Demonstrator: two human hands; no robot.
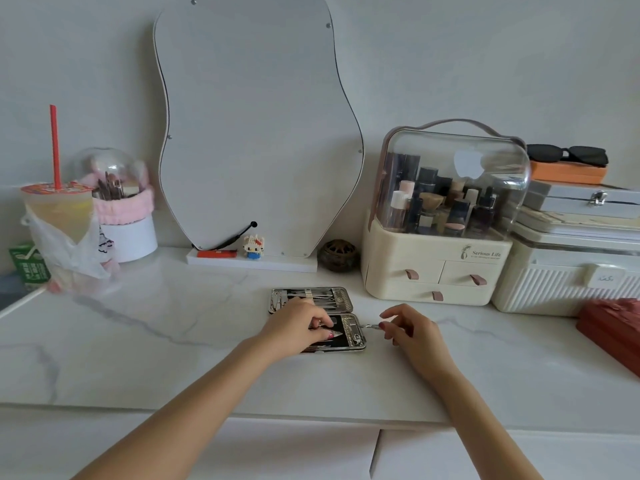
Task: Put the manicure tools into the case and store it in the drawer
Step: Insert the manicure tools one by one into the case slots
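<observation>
An open manicure case (341, 299) lies flat on the white marble tabletop (194, 341). Its far half holds several metal tools under a strap. Its near half has a black lining with a nail clipper (355, 332) at the right end. My left hand (299, 325) rests on the near half, its fingers curled over something on the lining that I cannot make out. My right hand (405, 327) pinches a thin metal tool (370, 326) just right of the case, its tip pointing at the case's edge.
A cream cosmetics organiser with small drawers (433, 271) stands behind right, a white ribbed box (561, 289) and a red box (613, 327) further right. A wavy mirror (256, 133) leans on the wall. A drink cup (59, 216) stands at far left. Drawer fronts (304, 452) run below the table edge.
</observation>
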